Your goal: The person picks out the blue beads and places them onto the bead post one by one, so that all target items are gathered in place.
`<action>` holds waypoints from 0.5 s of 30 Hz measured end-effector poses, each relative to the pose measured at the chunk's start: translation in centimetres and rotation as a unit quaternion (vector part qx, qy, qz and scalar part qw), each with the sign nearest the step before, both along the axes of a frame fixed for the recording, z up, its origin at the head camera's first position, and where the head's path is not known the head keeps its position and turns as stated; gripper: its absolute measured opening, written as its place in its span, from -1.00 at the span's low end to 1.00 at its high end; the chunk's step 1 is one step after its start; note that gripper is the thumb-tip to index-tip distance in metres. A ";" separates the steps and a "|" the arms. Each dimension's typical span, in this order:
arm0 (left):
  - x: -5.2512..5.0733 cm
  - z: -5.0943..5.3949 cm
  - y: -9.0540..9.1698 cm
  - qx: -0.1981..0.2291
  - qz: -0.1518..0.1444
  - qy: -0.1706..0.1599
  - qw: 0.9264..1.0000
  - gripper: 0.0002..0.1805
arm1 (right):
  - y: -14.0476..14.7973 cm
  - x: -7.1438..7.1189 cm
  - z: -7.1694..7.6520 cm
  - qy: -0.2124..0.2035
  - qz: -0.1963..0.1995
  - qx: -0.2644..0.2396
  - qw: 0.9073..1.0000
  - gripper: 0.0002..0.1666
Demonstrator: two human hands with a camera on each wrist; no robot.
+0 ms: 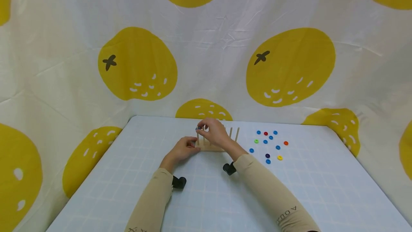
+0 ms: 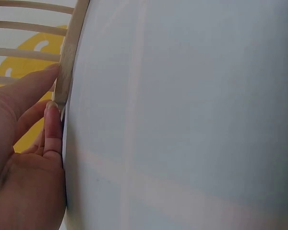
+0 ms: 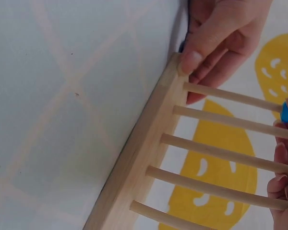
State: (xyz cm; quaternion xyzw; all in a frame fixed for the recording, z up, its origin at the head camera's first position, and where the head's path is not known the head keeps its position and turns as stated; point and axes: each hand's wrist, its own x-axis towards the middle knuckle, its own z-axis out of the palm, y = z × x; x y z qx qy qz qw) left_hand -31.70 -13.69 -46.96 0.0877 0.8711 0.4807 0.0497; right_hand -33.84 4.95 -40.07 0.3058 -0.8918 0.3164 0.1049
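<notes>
Careful Threading Under Way

Past beige sleeves (image 1: 151, 199), coloured rings (image 1: 278, 147) lie right of a wooden rack (image 1: 210, 148), its end gripped by the left hand (image 1: 181, 149). Above, the right hand (image 1: 214, 131) pinches a blue ring (image 3: 286, 113) at the tip of the end peg (image 3: 235, 97); whether it is over, I cannot tell. Threading seems the step; next calls for centring, then release. Behind hangs a fruit-print curtain (image 1: 209, 46).

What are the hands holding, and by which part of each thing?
Right hand: a blue ring, pinched by its edge. Left hand: the wooden base, gripped at its left end.
</notes>
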 end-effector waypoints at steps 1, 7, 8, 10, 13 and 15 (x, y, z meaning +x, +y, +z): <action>-0.1 0.0 0.0 0.001 0.001 0.002 1.000 -0.45 | 0.1 0.0 0.1 -0.005 0.003 -0.004 1.000 -0.83; -0.3 -0.4 -0.1 -0.004 0.005 0.007 1.000 -0.45 | 0.7 0.1 0.8 -0.019 0.027 -0.012 0.999 -0.76; -0.3 -0.4 -0.1 -0.005 0.005 0.005 1.000 -0.45 | 0.8 0.2 1.0 -0.020 0.031 -0.012 0.999 -0.75; -0.4 -0.5 0.0 -0.008 0.007 -0.003 1.000 -0.44 | 1.2 0.4 1.2 -0.021 0.039 -0.012 0.999 -0.73; -0.3 -0.5 0.0 -0.011 0.009 -0.008 1.000 -0.44 | 1.7 0.8 1.6 -0.028 0.049 -0.017 0.998 -0.72; -0.3 -0.5 0.0 -0.010 0.012 -0.010 1.000 -0.44 | 2.0 1.1 1.9 -0.032 0.051 -0.020 0.998 -0.71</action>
